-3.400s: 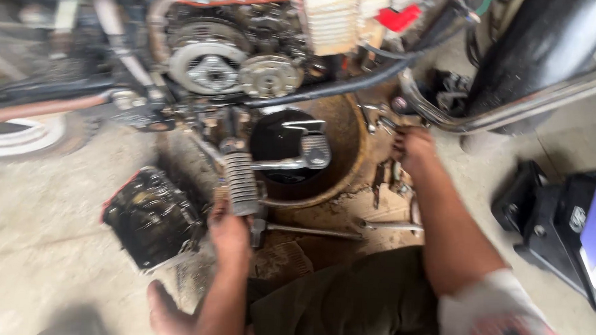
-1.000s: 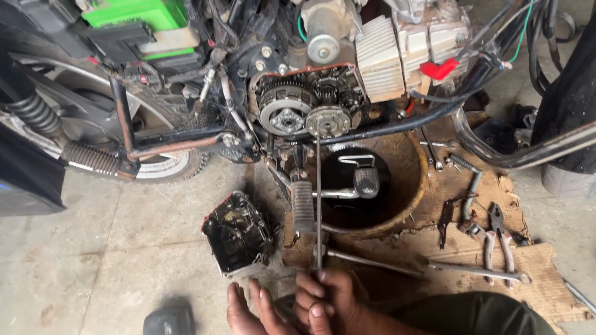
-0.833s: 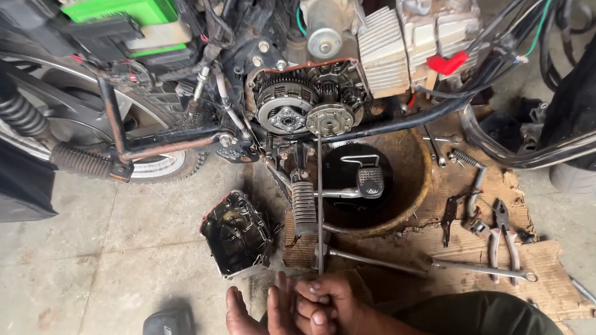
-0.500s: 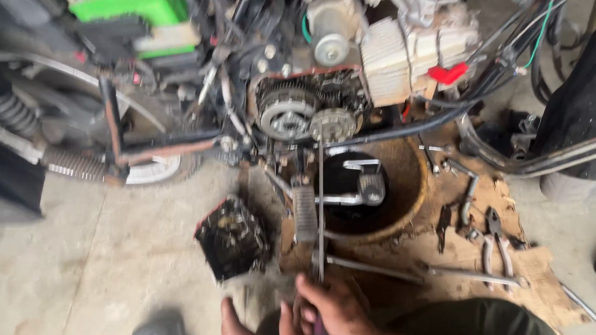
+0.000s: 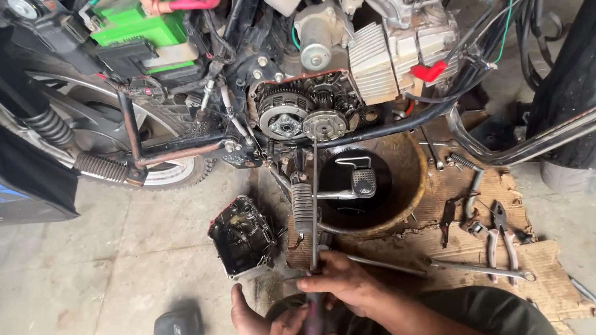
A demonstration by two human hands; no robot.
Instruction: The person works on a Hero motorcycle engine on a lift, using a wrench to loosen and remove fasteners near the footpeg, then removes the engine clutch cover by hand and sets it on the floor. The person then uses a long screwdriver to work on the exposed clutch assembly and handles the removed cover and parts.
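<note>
A long screwdriver stands nearly upright, with its thin shaft reaching up to the exposed clutch and gears of a motorcycle engine. My right hand grips the shaft just above the handle. Below it, my left hand wraps the purple handle at the bottom edge of the view. The shaft passes beside the ribbed footpeg. Its tip rests by the smaller gear.
A removed black engine cover lies on the concrete left of my hands. A round drain pan sits under the engine. Pliers, a wrench and small tools lie on cardboard at right. A chrome exhaust pipe crosses the upper right.
Earlier my hands were apart, the right among the tools and the left by the footpeg. Now both hold the screwdriver. Over the last second they stay put and the view shifts slightly.
</note>
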